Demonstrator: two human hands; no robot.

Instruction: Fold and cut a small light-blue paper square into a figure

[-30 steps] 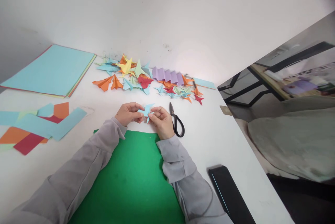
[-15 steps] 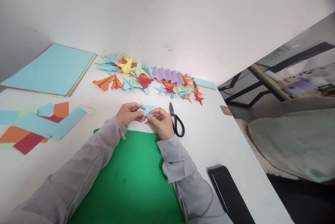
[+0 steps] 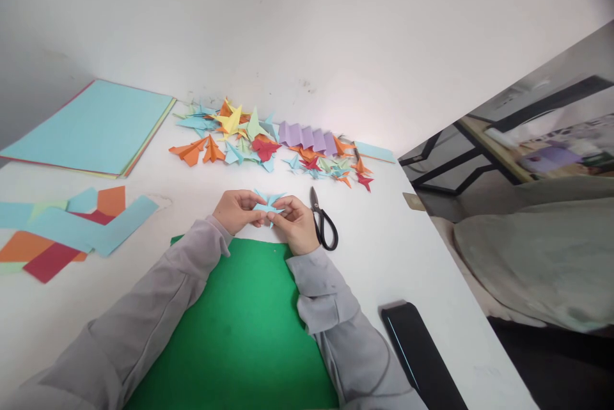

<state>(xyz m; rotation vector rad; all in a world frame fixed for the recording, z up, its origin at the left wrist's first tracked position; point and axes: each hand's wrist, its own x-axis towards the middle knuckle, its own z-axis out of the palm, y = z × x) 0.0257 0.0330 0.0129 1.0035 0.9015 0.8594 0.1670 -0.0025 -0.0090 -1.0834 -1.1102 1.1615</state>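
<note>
Pinching light-blue folded paper [image 3: 268, 206] between my left hand [image 3: 236, 210] and right hand [image 3: 297, 224].
Fingertips [image 3: 279, 221] nearly closed; pointed flaps [image 3: 276, 197] splay outward.

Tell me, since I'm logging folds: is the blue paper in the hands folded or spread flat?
Folded: the blue paper shows several narrow points jutting out between the left hand and the right hand.

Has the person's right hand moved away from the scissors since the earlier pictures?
No, not noticeably. Judged against the black scissors on the table, the right hand stays just to their left, holding the light-blue folded paper.
</note>
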